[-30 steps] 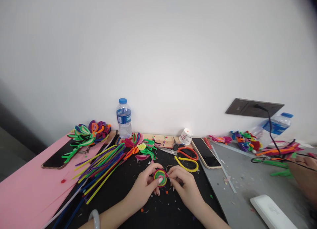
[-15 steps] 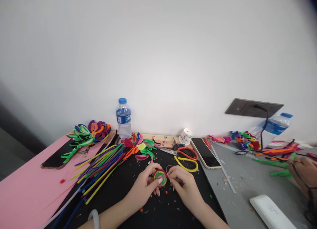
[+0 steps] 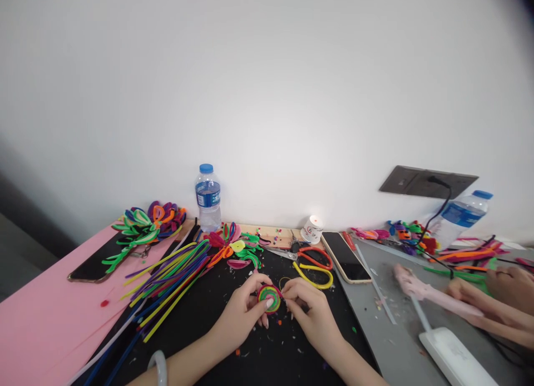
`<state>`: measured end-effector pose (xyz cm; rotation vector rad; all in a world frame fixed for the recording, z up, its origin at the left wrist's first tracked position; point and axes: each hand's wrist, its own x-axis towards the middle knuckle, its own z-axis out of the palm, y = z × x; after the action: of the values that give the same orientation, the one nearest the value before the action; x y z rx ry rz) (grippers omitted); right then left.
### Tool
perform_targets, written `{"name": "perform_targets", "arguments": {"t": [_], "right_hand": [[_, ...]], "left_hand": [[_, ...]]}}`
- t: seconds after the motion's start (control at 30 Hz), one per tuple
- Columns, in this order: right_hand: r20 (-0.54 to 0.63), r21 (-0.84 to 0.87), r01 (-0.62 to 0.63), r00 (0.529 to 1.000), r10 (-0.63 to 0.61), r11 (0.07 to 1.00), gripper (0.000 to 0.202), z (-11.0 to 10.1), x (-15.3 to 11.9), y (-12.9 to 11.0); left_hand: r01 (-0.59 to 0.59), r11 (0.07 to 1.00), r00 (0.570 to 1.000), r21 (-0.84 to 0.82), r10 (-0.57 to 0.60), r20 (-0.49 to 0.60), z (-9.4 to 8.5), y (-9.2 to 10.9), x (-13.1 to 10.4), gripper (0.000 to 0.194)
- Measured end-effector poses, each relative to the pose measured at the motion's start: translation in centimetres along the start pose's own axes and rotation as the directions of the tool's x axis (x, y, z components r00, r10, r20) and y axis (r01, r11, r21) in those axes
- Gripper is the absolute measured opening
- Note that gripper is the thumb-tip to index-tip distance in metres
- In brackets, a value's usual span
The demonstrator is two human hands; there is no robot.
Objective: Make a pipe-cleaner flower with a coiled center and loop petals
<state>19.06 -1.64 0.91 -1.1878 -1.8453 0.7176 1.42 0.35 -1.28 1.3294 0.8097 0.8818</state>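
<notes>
A round coil of pipe cleaner (image 3: 267, 298), striped green, yellow and pink, is pinched between the thumb and fingers of my left hand (image 3: 244, 308). At the coil's right edge, my right hand (image 3: 307, 302) has its fingertips closed on what looks like the pink pipe cleaner end; the fingers hide most of it. A thin gold-coloured loop shows just above those fingertips. Both hands are over the black mat (image 3: 217, 341), which is dotted with small scraps. Behind my right hand lie scissors (image 3: 314, 276) with red and yellow handles.
Loose pipe cleaners (image 3: 171, 288) lie left, behind them pipe-cleaner flowers (image 3: 237, 247) and a water bottle (image 3: 208, 199). A paper cup (image 3: 312, 230) and phone (image 3: 347, 258) stand right of centre. Another person's hands (image 3: 496, 305) work at the right near a white box (image 3: 454, 358).
My hands and the coil stay almost still. At the right, another person's hand has come in with a blurred pink object above the grey surface, and the black cable has shifted left.
</notes>
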Motion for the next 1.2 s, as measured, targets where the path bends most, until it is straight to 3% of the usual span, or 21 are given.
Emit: {"name": "perform_targets", "arguments": {"t": [0.63, 0.97, 1.2], "right_hand": [[-0.024, -0.023, 0.017, 1.000, -0.017, 1.000, 0.016, -0.08, 0.15, -0.06], [-0.027, 0.010, -0.023, 0.999, 0.023, 1.000, 0.015, -0.14, 0.11, -0.09], [-0.036, 0.117, -0.119, 0.992, 0.124, 0.986, 0.012, -0.23, 0.08, 0.53]], "left_hand": [[-0.004, 1.000, 1.000, -0.017, 0.004, -0.004, 0.03, -0.01, 0.04, 0.017], [0.002, 1.000, 1.000, -0.025, -0.002, -0.001, 0.02, 0.13, 0.06, 0.016], [0.006, 1.000, 1.000, -0.031, -0.006, 0.002, 0.03, 0.12, 0.07, 0.016]]}}
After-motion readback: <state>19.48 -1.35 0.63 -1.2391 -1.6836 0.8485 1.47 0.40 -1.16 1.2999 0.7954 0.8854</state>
